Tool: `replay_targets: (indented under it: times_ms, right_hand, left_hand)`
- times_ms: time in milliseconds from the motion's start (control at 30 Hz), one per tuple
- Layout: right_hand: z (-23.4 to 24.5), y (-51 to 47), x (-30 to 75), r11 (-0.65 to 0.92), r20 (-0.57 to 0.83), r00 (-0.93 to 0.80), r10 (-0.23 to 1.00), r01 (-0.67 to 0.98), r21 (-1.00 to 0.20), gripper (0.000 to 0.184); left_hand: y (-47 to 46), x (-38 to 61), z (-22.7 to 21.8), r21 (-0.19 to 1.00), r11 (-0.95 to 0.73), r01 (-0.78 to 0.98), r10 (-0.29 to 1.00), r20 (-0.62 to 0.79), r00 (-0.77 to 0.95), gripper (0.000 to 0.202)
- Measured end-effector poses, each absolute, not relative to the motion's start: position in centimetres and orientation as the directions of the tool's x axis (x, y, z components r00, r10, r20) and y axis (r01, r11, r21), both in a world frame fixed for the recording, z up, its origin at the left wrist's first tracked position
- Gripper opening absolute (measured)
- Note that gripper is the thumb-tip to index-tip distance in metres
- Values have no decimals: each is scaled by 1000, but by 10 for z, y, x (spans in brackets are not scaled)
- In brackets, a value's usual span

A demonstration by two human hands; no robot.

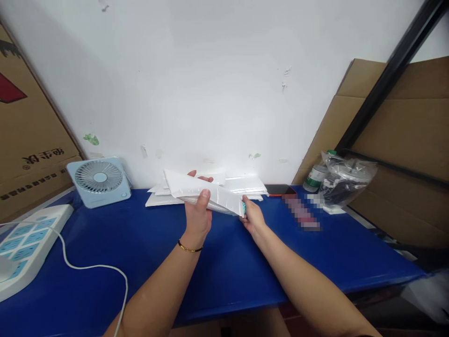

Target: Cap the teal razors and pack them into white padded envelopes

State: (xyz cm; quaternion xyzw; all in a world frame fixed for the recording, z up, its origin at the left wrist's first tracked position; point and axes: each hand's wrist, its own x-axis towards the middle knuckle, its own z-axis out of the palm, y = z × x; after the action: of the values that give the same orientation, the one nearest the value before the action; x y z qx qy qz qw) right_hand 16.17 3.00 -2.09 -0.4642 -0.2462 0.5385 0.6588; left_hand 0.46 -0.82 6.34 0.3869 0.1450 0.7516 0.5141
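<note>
My left hand (pixel 199 206) grips a white plastic-looking mailer bag (pixel 206 193) from below, its thumb over the near edge and its fingers behind. The bag is tilted, and its right end dips toward my right hand (pixel 251 214). Those right fingers are closed at the bag's right corner around a small teal item (pixel 244 207), mostly hidden, whose kind I cannot make out. Behind the bag lie several flat white packets (pixel 245 184) stacked against the wall.
A light blue fan (pixel 100 180) stands at the left beside a white power strip (pixel 38 243) with a cable. At the right are a phone (pixel 281 190), a green-capped bottle (pixel 314 177) and a clear plastic bag (pixel 345 180) with dark contents. Cardboard (pixel 396 140) leans behind them.
</note>
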Motion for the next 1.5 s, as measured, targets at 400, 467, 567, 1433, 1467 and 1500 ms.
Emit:
replay_targets:
  times_ms: [400,467,567,1433,1467,1500]
  right_hand:
    - [-39,38,251,-53,313,504,805,587,-808,44]
    - [-38,38,247,-64,382,436,814,722,-688,46]
    - [-36,38,242,-69,393,374,840,793,-606,47]
    - [-38,36,307,-166,273,316,909,873,-458,33]
    - [-40,36,306,-161,251,301,920,874,-458,34]
    - [-42,37,304,-153,236,286,929,875,-459,35]
  left_hand:
    - [6,-5,57,632,-459,-625,873,452,-184,53]
    - [7,-10,62,616,-480,-624,859,476,-191,53]
    - [12,-23,70,589,-516,-622,837,500,-222,51]
    - [36,-103,69,144,-366,919,930,79,358,79]
    - [40,-103,61,91,-327,941,945,6,328,86]
    - [43,-103,55,59,-293,954,954,-46,296,96]
